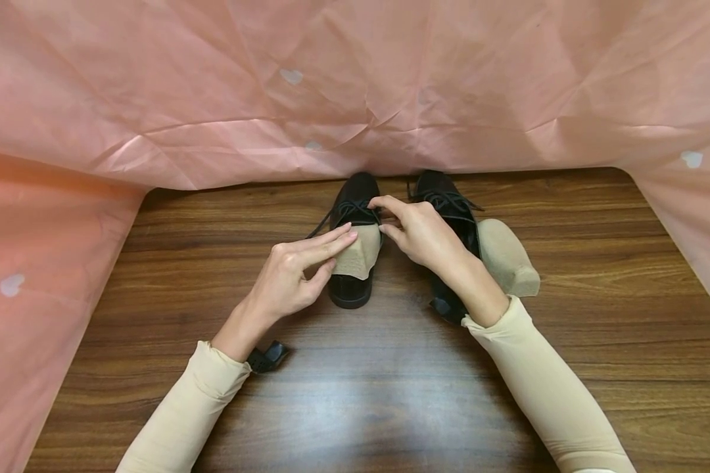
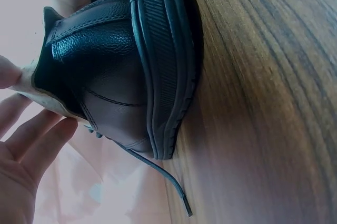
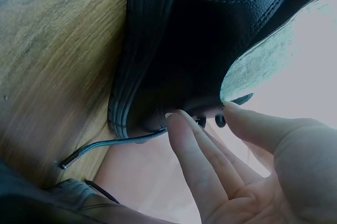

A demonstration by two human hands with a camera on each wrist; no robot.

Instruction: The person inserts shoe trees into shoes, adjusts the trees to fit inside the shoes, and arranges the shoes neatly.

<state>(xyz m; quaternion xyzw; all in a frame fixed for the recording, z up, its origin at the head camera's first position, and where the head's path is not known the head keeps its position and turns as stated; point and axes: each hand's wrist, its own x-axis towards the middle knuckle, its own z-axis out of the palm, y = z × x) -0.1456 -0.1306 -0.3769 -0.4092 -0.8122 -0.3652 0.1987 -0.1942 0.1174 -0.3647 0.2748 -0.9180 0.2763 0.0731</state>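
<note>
A black lace-up shoe (image 1: 350, 292) stands on the wooden surface, and a beige insole (image 1: 363, 246) lies partly in its opening, its rear end raised over the heel. My left hand (image 1: 292, 272) holds the insole from the left, two fingers stretched across its top and the thumb at its edge. At the shoe's right side, my right hand (image 1: 423, 233) grips the upper near the laces, thumb tip against the insole edge. In the right wrist view the index fingertip (image 3: 179, 124) touches the shoe's side, close to a loose lace (image 3: 121, 141).
A second black shoe (image 1: 434, 180) stands to the right, partly hidden under my right forearm. Another beige insole (image 1: 503, 253) lies beside it. A pink sheet (image 1: 355, 85) with pale hearts hangs behind and along both sides of the wooden surface (image 1: 343, 407).
</note>
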